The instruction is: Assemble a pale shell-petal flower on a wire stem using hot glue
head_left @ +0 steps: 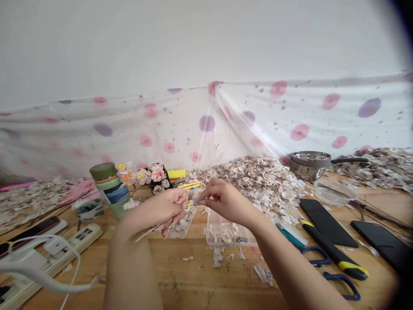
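My left hand (166, 209) is closed round a thin tan stem (146, 234), whose end sticks out below the wrist. At the fingertips a bit of yellow and white shows, too small to make out. Facing it, my right hand (224, 200) has thumb and forefinger pinched together; what lies between them is hard to see. Pale petals (183, 224) lie under my left hand. Below my right hand stands a clear compartment box (211, 234) with small scraps inside. Finished-looking white and pink flowers (158, 173) stand behind my left hand.
A big heap of petals (258, 181) spreads behind the hands. At left are a green cup (111, 189), a tape roll (90, 209) and a power strip (80, 239). On the right lie blue-handled scissors (343, 284), a black-yellow tool (332, 247), a phone (380, 241) and metal bowls (309, 165).
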{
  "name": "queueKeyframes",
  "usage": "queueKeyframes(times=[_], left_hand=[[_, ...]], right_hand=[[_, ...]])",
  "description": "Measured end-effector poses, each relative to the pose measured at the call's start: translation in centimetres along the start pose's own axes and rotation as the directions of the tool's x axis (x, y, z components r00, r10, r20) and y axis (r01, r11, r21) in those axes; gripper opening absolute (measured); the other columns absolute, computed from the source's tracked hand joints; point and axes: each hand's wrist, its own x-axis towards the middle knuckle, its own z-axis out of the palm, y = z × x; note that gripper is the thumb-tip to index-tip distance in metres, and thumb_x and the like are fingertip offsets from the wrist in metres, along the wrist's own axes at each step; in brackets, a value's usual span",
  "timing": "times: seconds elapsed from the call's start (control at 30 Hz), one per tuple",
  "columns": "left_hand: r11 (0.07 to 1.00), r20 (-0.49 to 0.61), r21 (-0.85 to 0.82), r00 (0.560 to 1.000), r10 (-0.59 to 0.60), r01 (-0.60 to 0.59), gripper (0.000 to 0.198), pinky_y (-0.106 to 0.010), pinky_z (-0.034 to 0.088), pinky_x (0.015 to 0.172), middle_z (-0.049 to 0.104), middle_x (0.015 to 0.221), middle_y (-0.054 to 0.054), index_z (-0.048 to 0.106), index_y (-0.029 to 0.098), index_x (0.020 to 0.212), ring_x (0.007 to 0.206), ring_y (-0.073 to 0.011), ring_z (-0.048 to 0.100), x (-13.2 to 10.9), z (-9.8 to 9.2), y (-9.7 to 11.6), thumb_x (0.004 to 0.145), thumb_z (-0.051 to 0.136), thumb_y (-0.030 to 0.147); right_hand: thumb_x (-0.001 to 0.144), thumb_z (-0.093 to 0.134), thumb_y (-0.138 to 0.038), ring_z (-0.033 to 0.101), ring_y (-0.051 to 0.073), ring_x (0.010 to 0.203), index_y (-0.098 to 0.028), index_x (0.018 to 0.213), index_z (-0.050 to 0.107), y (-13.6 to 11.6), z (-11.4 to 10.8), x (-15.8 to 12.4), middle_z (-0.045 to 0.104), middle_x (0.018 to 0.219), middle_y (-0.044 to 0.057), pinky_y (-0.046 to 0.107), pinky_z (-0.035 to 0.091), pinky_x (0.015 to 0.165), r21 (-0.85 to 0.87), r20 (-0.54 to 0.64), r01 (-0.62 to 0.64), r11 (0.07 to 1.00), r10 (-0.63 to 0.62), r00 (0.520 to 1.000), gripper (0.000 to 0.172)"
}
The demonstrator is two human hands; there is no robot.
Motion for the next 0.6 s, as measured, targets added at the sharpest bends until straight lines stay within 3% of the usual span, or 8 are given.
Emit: queueKeyframes(times=[0.43, 0.6], left_hand=[[0.999, 0.026, 0.04, 1.0, 0.017, -0.018, 0.014, -0.02, 0.045, 0.037, 0.039, 0.055, 0.009, 0.035, 0.023, 0.078, 0.04, -0.0074, 0.031, 0.0, 0.2, 0.4, 0.076, 0.048, 0.028], [0.999, 0.015, 0.042, 1.0, 0.013, -0.013, 0.018, -0.018, 0.041, 0.037, 0.041, 0.055, 0.009, 0.037, 0.022, 0.08, 0.04, -0.008, 0.037, 0.7, 0.6, 0.6, 0.067, 0.049, 0.018]], right_hand=[[0.087, 0.062, -0.01, 0.059, 0.015, 0.082, -0.019, 0.088, 0.074, -0.9, 0.2, -0.1, 0.057, 0.092, 0.004, 0.029, 0.045, 0.079, -0.074, 0.01, -0.037, 0.997, 0.038, 0.999, 0.015], [0.086, 0.064, -0.015, 0.058, 0.013, 0.078, -0.02, 0.086, 0.072, -1.9, -2.1, -1.1, 0.059, 0.09, 0.003, 0.027, 0.046, 0.075, 0.023, -0.04, 0.017, 1.0, -0.016, 0.999, 0.009]])
